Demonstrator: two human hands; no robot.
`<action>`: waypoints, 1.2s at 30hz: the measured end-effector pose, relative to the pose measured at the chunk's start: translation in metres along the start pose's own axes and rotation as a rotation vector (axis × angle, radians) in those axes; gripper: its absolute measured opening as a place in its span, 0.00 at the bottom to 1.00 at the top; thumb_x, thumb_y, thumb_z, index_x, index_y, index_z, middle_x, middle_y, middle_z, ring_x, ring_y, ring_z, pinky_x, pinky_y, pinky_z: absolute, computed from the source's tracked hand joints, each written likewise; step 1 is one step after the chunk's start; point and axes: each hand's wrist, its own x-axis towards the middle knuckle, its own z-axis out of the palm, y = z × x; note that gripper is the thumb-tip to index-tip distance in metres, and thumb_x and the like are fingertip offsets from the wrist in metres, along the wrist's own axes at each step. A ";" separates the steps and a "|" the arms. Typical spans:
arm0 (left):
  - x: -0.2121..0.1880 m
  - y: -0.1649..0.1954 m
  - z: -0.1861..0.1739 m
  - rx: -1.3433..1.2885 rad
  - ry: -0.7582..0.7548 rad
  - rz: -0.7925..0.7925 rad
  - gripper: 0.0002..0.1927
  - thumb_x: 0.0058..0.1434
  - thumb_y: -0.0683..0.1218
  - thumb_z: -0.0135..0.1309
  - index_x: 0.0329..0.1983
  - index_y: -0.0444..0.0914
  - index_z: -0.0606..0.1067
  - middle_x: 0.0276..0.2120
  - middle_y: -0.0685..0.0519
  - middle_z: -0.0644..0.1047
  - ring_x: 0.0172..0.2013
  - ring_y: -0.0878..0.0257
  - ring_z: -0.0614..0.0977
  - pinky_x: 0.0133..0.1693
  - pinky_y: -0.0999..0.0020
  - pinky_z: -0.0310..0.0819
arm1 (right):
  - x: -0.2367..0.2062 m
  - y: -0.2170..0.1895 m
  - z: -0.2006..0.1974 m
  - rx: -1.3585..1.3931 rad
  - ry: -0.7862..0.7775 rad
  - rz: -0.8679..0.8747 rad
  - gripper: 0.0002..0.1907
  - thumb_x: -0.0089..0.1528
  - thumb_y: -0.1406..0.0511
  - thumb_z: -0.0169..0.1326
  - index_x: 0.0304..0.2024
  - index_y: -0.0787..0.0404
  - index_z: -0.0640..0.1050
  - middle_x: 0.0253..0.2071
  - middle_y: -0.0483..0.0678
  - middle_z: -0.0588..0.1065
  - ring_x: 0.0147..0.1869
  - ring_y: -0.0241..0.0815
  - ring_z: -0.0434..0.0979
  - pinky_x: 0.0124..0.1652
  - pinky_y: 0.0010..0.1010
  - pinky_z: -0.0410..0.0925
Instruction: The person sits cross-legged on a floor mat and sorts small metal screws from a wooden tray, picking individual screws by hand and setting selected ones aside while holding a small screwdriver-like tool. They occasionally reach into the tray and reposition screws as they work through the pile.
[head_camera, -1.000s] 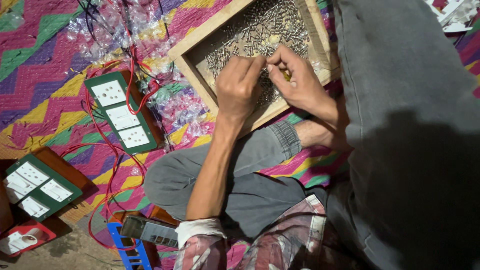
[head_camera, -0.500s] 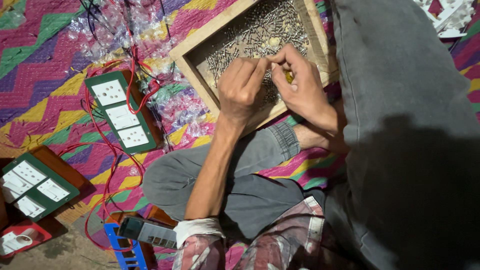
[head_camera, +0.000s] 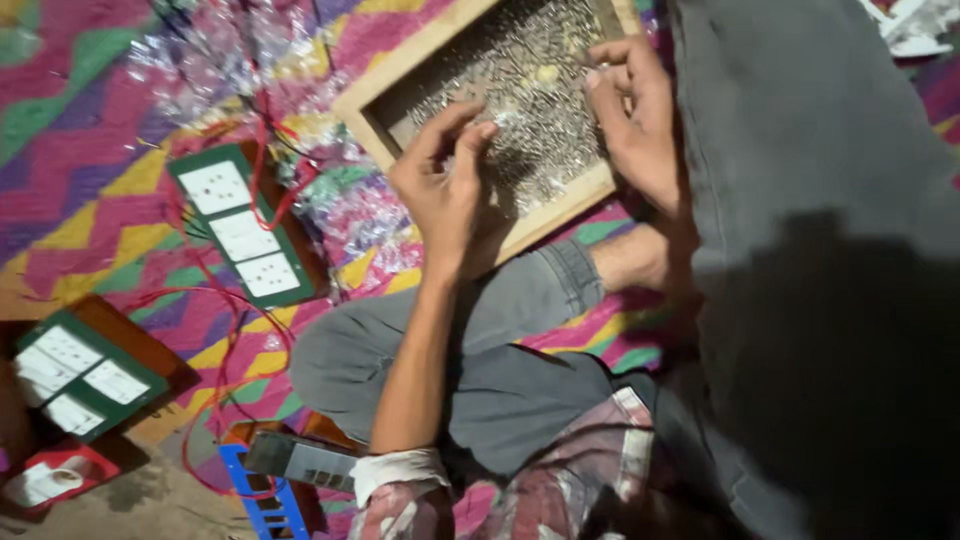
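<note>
Sitting cross-legged on a zigzag mat (head_camera: 90, 150) in pink, green and yellow, knees in grey trousers (head_camera: 480, 370).

Shallow wooden tray (head_camera: 440, 45) up at the far edge of the mat, full of tiny silvery metal bits (head_camera: 530, 110), too small to say what kind.

Left hand (head_camera: 450, 190) hovering over the near corner of the tray, fingers (head_camera: 455, 125) curled in loosely with thumb and fingertips nearly pinched together. Can't tell if anything's actually caught between them, too small and blurry.

Right hand (head_camera: 635, 125) over the right side of the tray, fingers bent and half closed, tips down near the pile. No clear object in it either, so honestly can't say.

Off to the left of the tray: a green switch board (head_camera: 240, 225) with three white plates, lying flat on the mat, red wires (head_camera: 265, 170) looping over and around it. Crinkly clear plastic bags (head_camera: 200, 50) near the mat's far left corner.

Second green board (head_camera: 75, 370) on a brown box down by the near left edge. Red dish (head_camera: 55, 480) holding something white in the near left corner. Blue plastic frame (head_camera: 260, 495) with a dark grey block on it just beside the left knee.
</note>
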 end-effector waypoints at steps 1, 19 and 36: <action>0.004 -0.004 -0.001 -0.075 -0.017 -0.078 0.07 0.66 0.36 0.58 0.47 0.33 0.80 0.38 0.53 0.83 0.36 0.67 0.83 0.39 0.72 0.77 | 0.001 0.000 0.002 -0.032 -0.028 -0.088 0.10 0.75 0.65 0.51 0.57 0.63 0.72 0.41 0.40 0.73 0.44 0.28 0.69 0.44 0.24 0.64; 0.003 -0.042 0.011 -0.084 -0.103 -0.115 0.04 0.65 0.37 0.62 0.41 0.31 0.82 0.36 0.55 0.81 0.35 0.70 0.79 0.39 0.75 0.74 | -0.013 -0.023 0.018 -0.189 -0.101 -0.325 0.06 0.70 0.69 0.58 0.45 0.66 0.75 0.38 0.45 0.76 0.39 0.30 0.74 0.39 0.26 0.67; 0.002 -0.048 0.014 -0.554 -0.010 -0.320 0.06 0.65 0.38 0.62 0.43 0.31 0.80 0.34 0.55 0.79 0.32 0.70 0.76 0.33 0.75 0.68 | -0.024 -0.013 0.042 -0.160 -0.116 -0.328 0.06 0.69 0.71 0.56 0.46 0.66 0.73 0.38 0.48 0.73 0.39 0.36 0.74 0.38 0.29 0.67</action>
